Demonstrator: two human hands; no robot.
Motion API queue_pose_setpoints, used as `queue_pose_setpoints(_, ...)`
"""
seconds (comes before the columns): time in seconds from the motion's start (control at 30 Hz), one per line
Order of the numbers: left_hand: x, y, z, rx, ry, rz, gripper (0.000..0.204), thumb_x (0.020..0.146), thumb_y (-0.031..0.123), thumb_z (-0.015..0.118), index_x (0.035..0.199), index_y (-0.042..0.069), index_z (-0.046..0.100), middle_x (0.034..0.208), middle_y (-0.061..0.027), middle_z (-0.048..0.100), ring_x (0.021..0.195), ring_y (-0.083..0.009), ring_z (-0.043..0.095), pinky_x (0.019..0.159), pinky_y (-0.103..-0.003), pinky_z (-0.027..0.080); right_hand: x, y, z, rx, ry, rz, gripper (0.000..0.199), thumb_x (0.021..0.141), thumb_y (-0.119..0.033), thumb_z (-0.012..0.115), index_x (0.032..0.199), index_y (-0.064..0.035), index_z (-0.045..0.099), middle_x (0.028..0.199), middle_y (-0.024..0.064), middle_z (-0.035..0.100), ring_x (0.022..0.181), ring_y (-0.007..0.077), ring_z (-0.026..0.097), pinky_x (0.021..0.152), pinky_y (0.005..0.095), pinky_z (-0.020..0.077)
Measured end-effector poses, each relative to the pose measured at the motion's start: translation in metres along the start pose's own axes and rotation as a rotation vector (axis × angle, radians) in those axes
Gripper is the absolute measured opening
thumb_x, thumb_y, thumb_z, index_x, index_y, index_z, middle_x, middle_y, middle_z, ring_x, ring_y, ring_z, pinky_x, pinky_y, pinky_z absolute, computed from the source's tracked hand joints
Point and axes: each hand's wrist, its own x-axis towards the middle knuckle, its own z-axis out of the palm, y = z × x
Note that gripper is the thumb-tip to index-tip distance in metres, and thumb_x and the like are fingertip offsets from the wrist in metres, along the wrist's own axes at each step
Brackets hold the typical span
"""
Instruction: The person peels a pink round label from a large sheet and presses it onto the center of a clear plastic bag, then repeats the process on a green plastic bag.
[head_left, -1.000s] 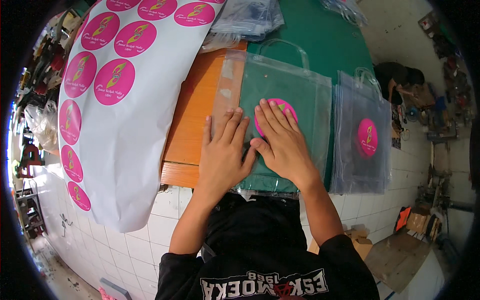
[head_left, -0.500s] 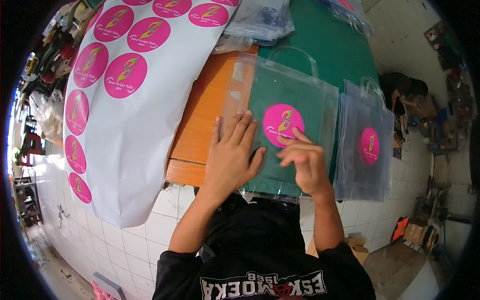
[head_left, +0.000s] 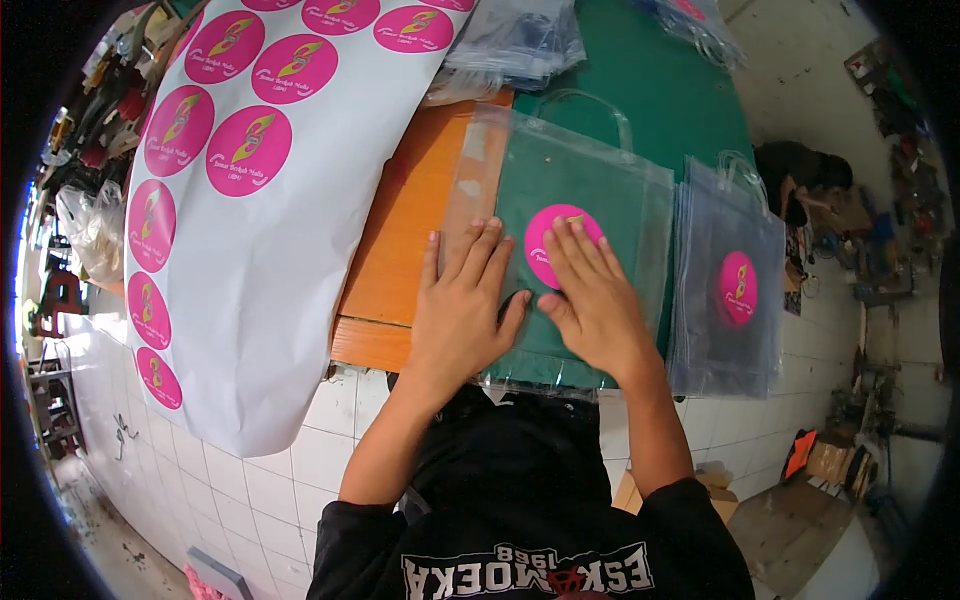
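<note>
A clear plastic bag (head_left: pixel 590 165) with a looped handle lies flat on the table in front of me. My left hand (head_left: pixel 462 300) rests flat on the bag's left part, fingers stretched out, holding nothing. Flat over a round pink sticker (head_left: pixel 540 250) on the bag lies my right hand (head_left: pixel 598 300), its fingers extended and covering the sticker's right part. To the right is a stack of similar clear bags (head_left: pixel 725 350); the top one bears a pink sticker (head_left: pixel 739 288).
A large white sheet of round pink stickers (head_left: pixel 290 260) drapes over the table's left side. More folded clear bags (head_left: pixel 520 45) lie at the far side of the green tabletop (head_left: pixel 650 90). Another person (head_left: pixel 805 175) is at the right, beyond the table.
My right hand has flattened from a bent-finger pose and now lies over the sticker. My left hand has stayed in place on the bag.
</note>
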Motion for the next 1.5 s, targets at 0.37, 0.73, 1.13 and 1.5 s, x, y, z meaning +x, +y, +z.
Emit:
queue_pose_setpoints(0.37, -0.001, -0.004, 0.002, 0.036, -0.024, 0.008, 0.053, 0.090, 0.012, 0.060, 0.142, 0.002, 0.059, 0.155, -0.0153, 0.053, 0.150, -0.0305, 0.043, 0.126, -0.059, 0.022, -0.020, -0.010, -0.019, 0.628, 0.007, 0.028, 0.061, 0.107, -0.050, 0.049, 0.133, 0.0020, 0.067, 0.132, 0.0220, 0.069, 0.131, 0.0411, 0.061, 0.122, 0.0536, 0.0325)
queue_pose_setpoints(0.73, 0.000, 0.000, 0.000, 0.023, -0.027, -0.010, 0.051, 0.091, 0.009, 0.059, 0.142, 0.002, 0.059, 0.155, -0.0145, 0.053, 0.150, -0.0306, 0.043, 0.126, -0.058, 0.021, -0.022, -0.007, -0.004, 0.003, -0.003, 0.114, 0.076, 0.105, -0.051, 0.051, 0.156, 0.0043, 0.042, 0.165, 0.0254, 0.037, 0.155, 0.0403, 0.032, 0.126, 0.0538, 0.0248)
queue_pose_setpoints(1.13, 0.001, 0.000, -0.001, 0.040, -0.024, 0.003, 0.049, 0.092, 0.010, 0.060, 0.141, 0.002, 0.059, 0.154, -0.0142, 0.053, 0.150, -0.0307, 0.043, 0.126, -0.058, 0.021, -0.049, -0.030, -0.003, 0.185, 0.087, 0.198, 0.071, 0.109, -0.051, 0.043, 0.153, 0.0049, 0.047, 0.161, 0.0302, 0.041, 0.154, 0.0443, 0.034, 0.126, 0.0590, 0.0200)
queue_pose_setpoints(1.5, 0.001, 0.001, 0.001, 0.044, -0.006, 0.014, 0.048, 0.093, 0.011, 0.060, 0.139, 0.001, 0.061, 0.153, -0.0139, 0.054, 0.149, -0.0303, 0.044, 0.125, -0.059, 0.023, -0.053, -0.046, -0.002, 0.203, 0.140, 0.185, 0.067, 0.108, -0.046, 0.049, 0.147, 0.0088, 0.051, 0.153, 0.0349, 0.047, 0.147, 0.0504, 0.041, 0.122, 0.0604, 0.0278)
